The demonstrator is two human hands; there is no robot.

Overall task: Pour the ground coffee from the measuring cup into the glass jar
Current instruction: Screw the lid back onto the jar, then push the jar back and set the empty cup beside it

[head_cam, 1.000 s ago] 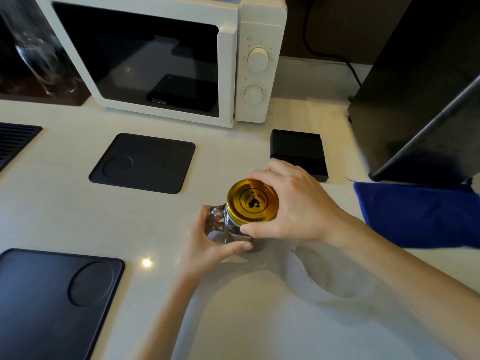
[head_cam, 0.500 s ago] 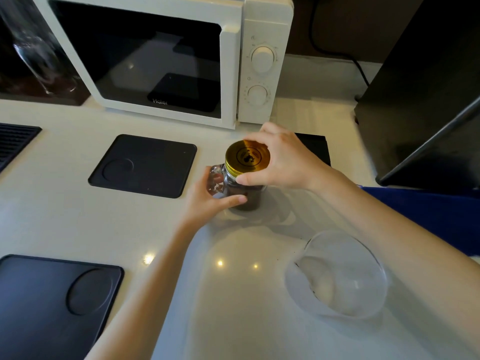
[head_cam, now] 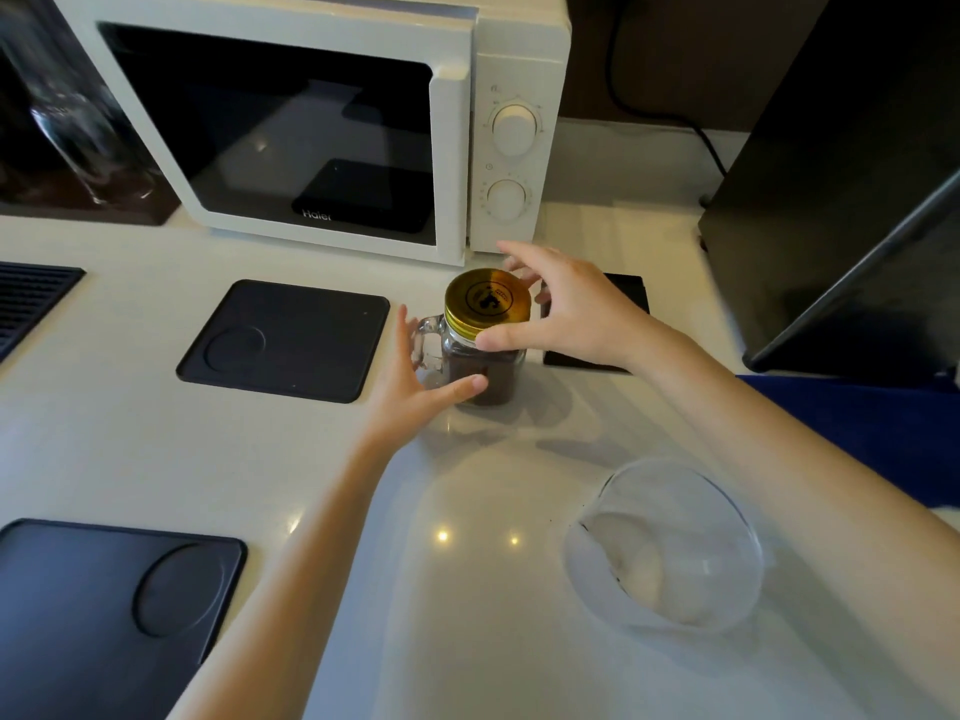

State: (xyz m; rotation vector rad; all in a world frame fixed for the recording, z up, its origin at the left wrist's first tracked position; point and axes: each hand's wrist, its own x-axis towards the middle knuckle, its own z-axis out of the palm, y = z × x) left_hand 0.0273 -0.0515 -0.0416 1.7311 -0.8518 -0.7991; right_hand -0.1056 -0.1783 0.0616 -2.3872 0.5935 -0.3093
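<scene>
Head view, taken near to far: nearest, at about five o'clock on the pale bench, the clear measuring cup is seen standing alone. No dark grounds can be made out inside it, only a few specks by its spout, so it is judged to have been emptied.

At seven o'clock a black mat is laid at the bench's near edge. A second black mat lies farther off at about ten o'clock.

Towards the middle, at about twelve o'clock from the cup, the glass jar is found upright on the bench, dark ground coffee visible through its wall to a good height. Its gold lid is seated on the mouth.

The left hand is placed at the jar's handle side, its grip spread, the thumb laid against the lower wall. The right hand is set at the lid's three o'clock side; its grip is loosely spread, the thumb tip touching the lid's rim and the fingers lifted clear, so that nothing is pinched.

Behind, at twelve o'clock, a white microwave is stood against the wall.

The pour is judged complete and the jar closed; little seems left beyond the hands being taken away.
</scene>
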